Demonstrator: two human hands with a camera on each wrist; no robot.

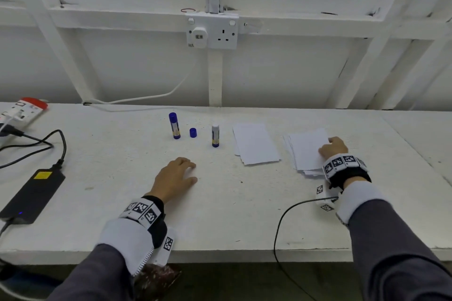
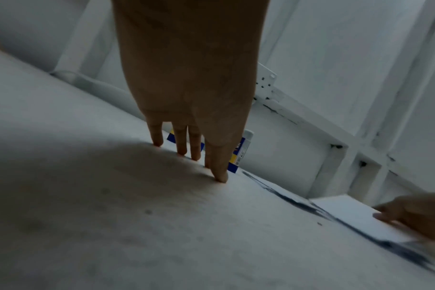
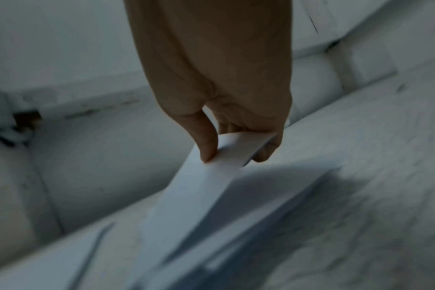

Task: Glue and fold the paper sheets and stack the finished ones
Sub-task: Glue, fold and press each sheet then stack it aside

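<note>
Two stacks of white paper lie on the white table: a neat stack [image 1: 255, 143] right of centre and a looser pile [image 1: 305, 151] further right. My right hand [image 1: 333, 148] is at the loose pile's right edge, and in the right wrist view its thumb and fingers pinch the top sheet [image 3: 206, 188], which curls up off the pile. My left hand [image 1: 179, 176] rests on the bare table with straight fingers [image 2: 219, 168]. A capped blue glue stick [image 1: 174, 126], a loose blue cap [image 1: 193, 132] and an uncapped glue stick [image 1: 215, 135] stand beyond it.
A black power brick [image 1: 33, 194] with cables lies at the left, and a power strip [image 1: 23, 110] at the far left. A black cable [image 1: 293, 212] runs from my right wrist over the front table edge. A wall socket [image 1: 211, 30] sits behind.
</note>
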